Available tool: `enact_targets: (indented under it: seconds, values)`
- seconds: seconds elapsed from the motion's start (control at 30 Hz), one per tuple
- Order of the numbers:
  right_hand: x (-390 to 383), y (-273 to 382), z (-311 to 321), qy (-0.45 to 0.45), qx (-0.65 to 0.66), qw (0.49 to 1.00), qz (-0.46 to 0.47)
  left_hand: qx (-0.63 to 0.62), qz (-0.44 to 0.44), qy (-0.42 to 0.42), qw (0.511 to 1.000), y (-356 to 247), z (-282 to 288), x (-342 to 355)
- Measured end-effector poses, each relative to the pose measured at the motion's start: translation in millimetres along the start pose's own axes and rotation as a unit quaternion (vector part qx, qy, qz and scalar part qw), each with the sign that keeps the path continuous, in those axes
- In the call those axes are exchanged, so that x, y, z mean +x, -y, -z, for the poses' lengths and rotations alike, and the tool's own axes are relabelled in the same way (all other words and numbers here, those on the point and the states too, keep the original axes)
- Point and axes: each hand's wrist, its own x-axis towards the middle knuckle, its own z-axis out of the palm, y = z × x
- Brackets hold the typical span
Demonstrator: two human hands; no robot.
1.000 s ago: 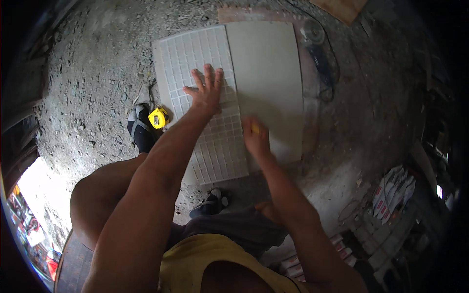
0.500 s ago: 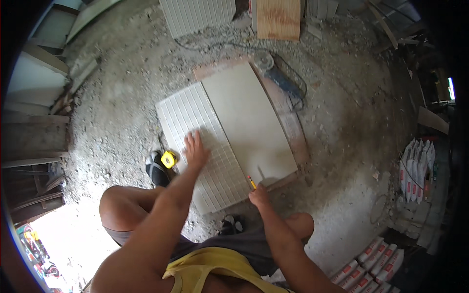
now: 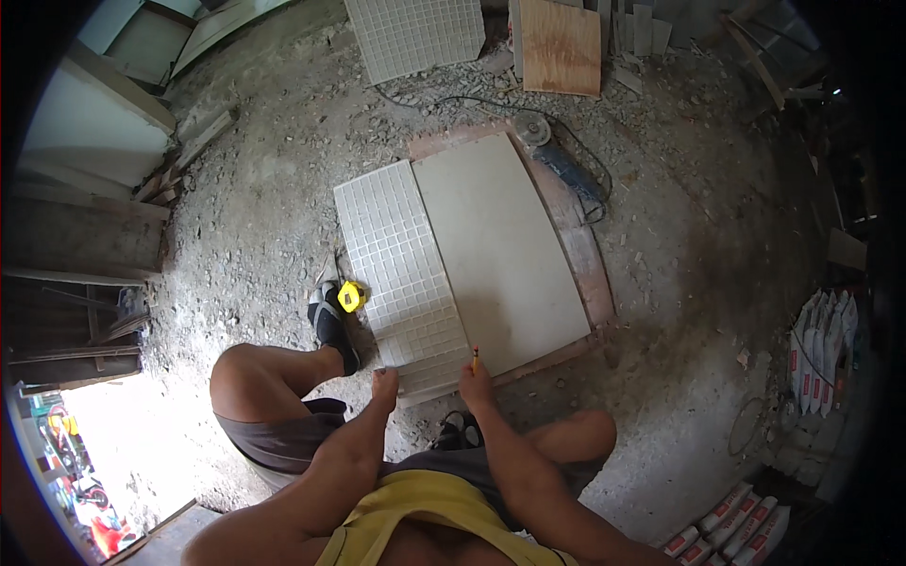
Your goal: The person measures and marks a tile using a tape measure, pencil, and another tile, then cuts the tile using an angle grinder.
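The person squats on the rough floor [image 3: 236, 217], knees wide apart. The left hand [image 3: 383, 384] rests at the near edge of the mosaic tile sheet [image 3: 401, 269], fingers curled down on it; it is touching, not gripping. The right hand [image 3: 475, 384] is closed around a pencil [image 3: 475, 357], tip up, right at the near end of the line where the mosaic sheet meets the big plain tile [image 3: 500, 250]. Both tiles lie side by side and touching on a reddish board [image 3: 576, 245]. If the left hand presses too lightly, the mosaic sheet could slide, and a pencil line would come out crooked, I think. The sheet hangs a bit off the near edge of the board, so a hard push there could bend or crack it. A yellow tape measure [image 3: 351, 296] sits just beside the sheet, by the black shoe [image 3: 330, 325], and a shifting foot could kick it. Farther off, an angle grinder [image 3: 557, 156] lies against the far corner of the board with its black cord [image 3: 453, 99] looping over the rubble; someone could trip on that. Beyond are another mosaic sheet [image 3: 415, 36] and a wooden board [image 3: 561, 45].
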Motion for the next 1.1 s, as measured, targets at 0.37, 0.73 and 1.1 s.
enact_targets:
  seconds: [0.37,0.73,1.1]
  values:
    - [-5.9,25.0,6.9,-0.056,-0.191,0.979,0.035,0.147,-0.083,-0.059,0.984,3.0,-19.2,-18.1]
    - [32.1,27.8,56.5,0.044,-0.068,0.995,-0.052,0.034,-0.144,-0.04,0.988,-28.0,1.6,-59.6]
    - [17.2,260.3,174.0,0.058,0.23,0.944,0.228,-0.314,-0.235,0.099,0.914,-252.6,49.5,-169.6]
